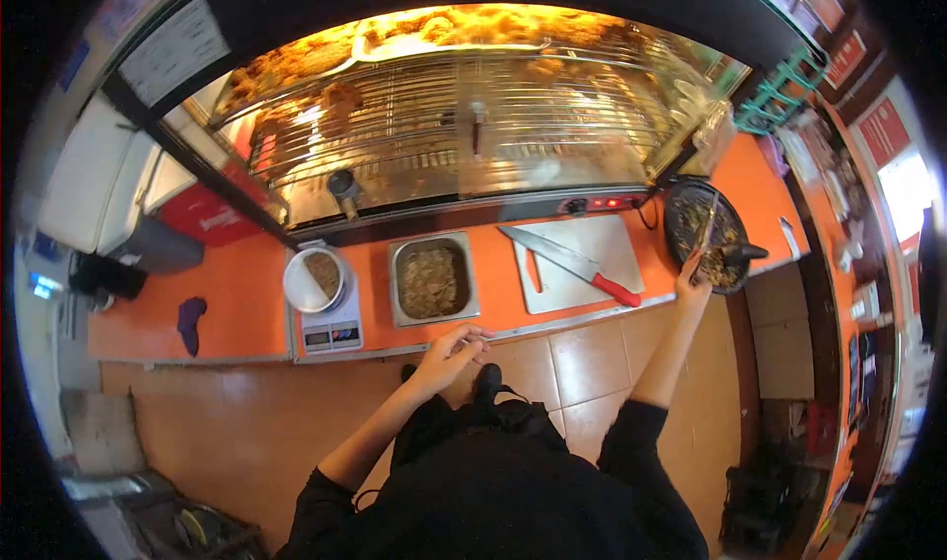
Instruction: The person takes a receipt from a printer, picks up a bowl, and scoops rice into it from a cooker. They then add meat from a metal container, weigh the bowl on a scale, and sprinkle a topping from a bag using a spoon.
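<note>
My right hand (693,276) is closed around a long, thin metal utensil (709,221), whose exact kind I cannot make out. The utensil reaches into a round black pan (677,213) at the right end of the counter, with brownish chopped food (728,227) inside and a thick dark handle (745,251) over its right side. Nothing shows in my left hand (452,357), which hovers just off the counter's front edge, fingers loosely bent and apart. Nearest to it stands a steel tray (395,308) of shredded brown food (430,282).
A red-handled knife (567,256) lies across a white cutting board (612,239). Left of the tray, a white bowl (299,286) sits on a kitchen scale (332,336). Behind the orange counter (242,303) stands a lit glass display case (464,116). Dark cloth (190,323) lies far left.
</note>
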